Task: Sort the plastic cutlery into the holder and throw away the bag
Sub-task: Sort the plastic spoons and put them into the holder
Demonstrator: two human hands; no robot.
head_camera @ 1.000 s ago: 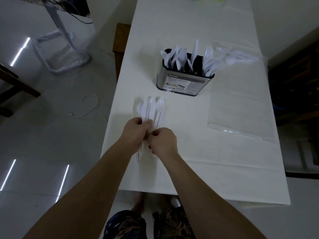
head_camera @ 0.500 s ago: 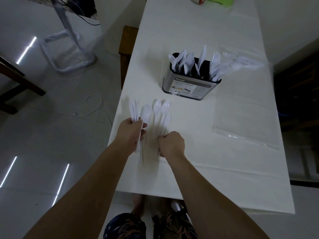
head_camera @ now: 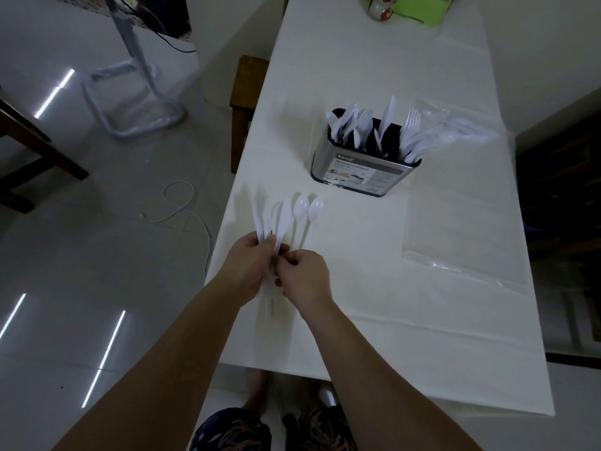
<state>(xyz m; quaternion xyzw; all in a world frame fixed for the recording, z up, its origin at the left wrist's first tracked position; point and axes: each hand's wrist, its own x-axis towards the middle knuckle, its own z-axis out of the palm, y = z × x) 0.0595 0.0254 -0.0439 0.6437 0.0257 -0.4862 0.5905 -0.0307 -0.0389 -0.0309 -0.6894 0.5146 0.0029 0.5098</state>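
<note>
Since half a second ago our right hand has come back in against the left hand; before, it rested apart on the cloth by the loose spoon handles.

Near edge of the table: both hands meet just inside the left edge. Left fingers are curled tight round a bundle of white plastic cutlery, spoons by the look of the bowls, though some of the pieces are too blurred to name. Handle ends poke out below the palm. Right thumb and forefinger are pinched together at the bundle's handles, feeding in or straightening one piece; which one we cannot tell.

Just beyond the hands: two loose spoons lie on the cloth, bowls pointing to the far end, beside the fanned bundle and apart from it.

Mid-table: steel cutlery holder stands upright, already well filled with spoons, knives and forks in separate compartments.

Right of and behind the holder: clear plastic bag lies flat toward the right edge, a few white pieces at its far end, seemingly inside.

Far end: a green container, not part of the job.

Risks, as we judge them:
- Bundle sits close to the left table edge; smooth handles held in a loose fan could slip and drop to the floor.
- Holder is crowded; pushing a handful in could knock pieces out or land them in the wrong compartment.
- White on white cloth in dim light; the two loose spoons and the pieces by the bag are easy to miss.
- Binning the bag before checking it would throw cutlery away.
</note>
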